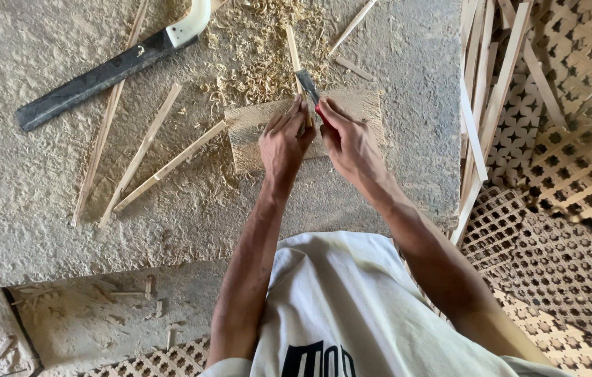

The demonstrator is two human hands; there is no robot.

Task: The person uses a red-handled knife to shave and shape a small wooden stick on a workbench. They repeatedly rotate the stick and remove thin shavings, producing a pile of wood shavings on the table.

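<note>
- Rough grey stone slab [44, 202] — strewn with pale curled wood shavings [254, 70].
- Left hand [283, 143] pinches a thin pale wooden strip [294, 56] against a worn wooden block [254, 136].
- Right hand [352, 143] grips a red-handled knife [308, 89] — blade touching the strip.

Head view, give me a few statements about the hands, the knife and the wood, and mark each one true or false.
1. The right hand holds a red-handled knife. True.
2. The left hand is holding the machete. False: it steadies a stick on the board; the machete lies apart, untouched.
3. Shavings lie beyond the board. True.
4. The machete handle is black. False: it is white, the blade dark.
5. Lattice panels lie to the person's left. False: they are on the right.
</note>
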